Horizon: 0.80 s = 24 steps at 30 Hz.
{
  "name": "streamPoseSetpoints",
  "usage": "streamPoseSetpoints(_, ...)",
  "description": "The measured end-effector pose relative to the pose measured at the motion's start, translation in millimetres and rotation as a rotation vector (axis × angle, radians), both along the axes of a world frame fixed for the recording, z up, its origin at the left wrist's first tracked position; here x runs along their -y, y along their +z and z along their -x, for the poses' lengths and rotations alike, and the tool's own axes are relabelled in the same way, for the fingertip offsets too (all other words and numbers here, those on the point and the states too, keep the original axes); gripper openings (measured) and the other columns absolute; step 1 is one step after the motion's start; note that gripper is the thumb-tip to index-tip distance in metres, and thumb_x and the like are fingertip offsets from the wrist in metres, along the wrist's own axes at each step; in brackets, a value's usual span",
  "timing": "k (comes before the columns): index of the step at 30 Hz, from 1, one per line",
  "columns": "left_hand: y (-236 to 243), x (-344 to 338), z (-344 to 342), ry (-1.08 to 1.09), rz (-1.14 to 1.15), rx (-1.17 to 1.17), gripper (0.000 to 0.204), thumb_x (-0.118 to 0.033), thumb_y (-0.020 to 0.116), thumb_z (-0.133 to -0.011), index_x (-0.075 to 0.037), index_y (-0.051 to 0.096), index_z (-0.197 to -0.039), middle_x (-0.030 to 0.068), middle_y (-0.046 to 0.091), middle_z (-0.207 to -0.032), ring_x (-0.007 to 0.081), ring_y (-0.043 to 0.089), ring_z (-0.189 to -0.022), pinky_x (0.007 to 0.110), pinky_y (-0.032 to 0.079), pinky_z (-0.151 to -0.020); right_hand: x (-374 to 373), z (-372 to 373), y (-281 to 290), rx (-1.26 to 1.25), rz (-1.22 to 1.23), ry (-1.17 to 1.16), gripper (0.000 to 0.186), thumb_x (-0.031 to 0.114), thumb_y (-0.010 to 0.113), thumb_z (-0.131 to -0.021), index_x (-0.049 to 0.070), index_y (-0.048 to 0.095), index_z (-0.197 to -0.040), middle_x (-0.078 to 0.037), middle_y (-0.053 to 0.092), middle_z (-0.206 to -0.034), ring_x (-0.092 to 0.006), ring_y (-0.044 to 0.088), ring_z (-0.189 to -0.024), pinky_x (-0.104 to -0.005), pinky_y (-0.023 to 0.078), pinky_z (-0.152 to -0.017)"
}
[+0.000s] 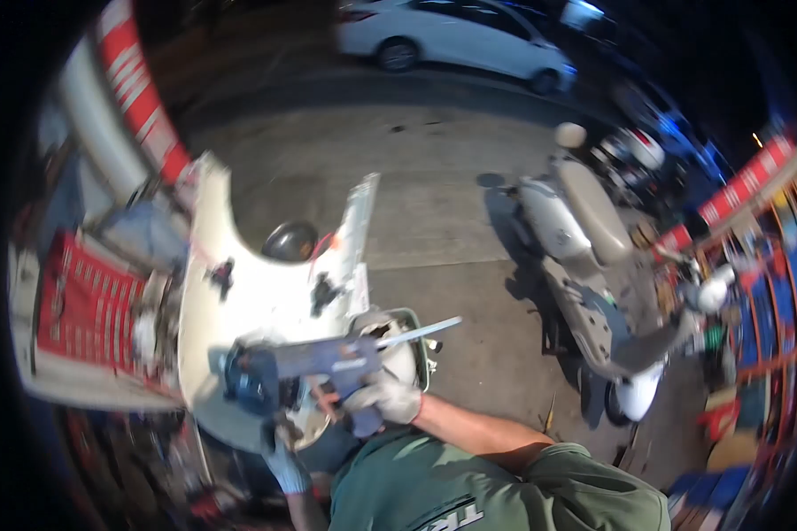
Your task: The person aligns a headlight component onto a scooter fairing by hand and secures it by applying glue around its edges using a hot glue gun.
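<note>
A dark blue power tool (314,361), long-bodied with a rounded blue end at its left, lies across the near part of a large cream vehicle body panel (261,296). My right hand (386,398), in a pale work glove, is closed around the tool's rear grip. My left hand (282,453), in a glove with a light blue cuff, is below the tool at the panel's near edge. Its fingers are dark and blurred, so what they touch is unclear. Dark fittings (325,295) are on the panel. A pale flat strip (423,331) sticks out beyond the tool's right end.
A greenish bin (423,354) stands just right of the tool. A cream scooter (584,265) is parked to the right, beside crowded shelves (770,310). At the left is a red panelled cabinet (88,305). A black round object (290,241) lies behind the panel; a white car (460,40) stands far off.
</note>
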<state>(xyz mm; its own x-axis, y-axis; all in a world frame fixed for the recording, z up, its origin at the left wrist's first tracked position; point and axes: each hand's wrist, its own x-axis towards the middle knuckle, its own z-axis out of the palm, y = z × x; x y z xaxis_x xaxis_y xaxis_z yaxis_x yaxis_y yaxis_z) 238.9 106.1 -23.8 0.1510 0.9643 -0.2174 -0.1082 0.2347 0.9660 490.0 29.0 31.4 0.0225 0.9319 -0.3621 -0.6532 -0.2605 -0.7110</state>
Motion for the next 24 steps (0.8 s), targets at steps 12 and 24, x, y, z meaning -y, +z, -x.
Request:
streamPoseSetpoints(12,22.4,5.5,-99.0,-0.743,0.152,-0.091,0.022,-0.021,0.059,-0.098,-0.004,0.063,-0.112,0.0086,0.067,-0.1,0.0218,0.061,-0.089,0.036,0.052,-0.076,66.5,-24.6,-18.2,0.052,-0.191,-0.335,0.02,0.012,0.066,-0.087,-0.008,0.066,-0.086,-0.009,0.065,-0.068,-0.0134,0.063,-0.05,-0.0267,0.047,-0.037)
streamPoseSetpoints(24,32.5,33.4,-133.1,-0.877,-0.032,-0.216,0.046,-0.027,0.063,-0.098,-0.003,0.058,-0.137,0.0107,0.068,-0.108,0.0183,0.061,-0.084,0.032,0.051,-0.071,87.9,-27.5,-60.5,-0.04,-0.145,-0.592,0.019,-0.001,0.055,-0.091,-0.009,0.072,-0.092,-0.014,0.076,-0.09,-0.0161,0.073,-0.085,-0.0298,0.057,-0.077)
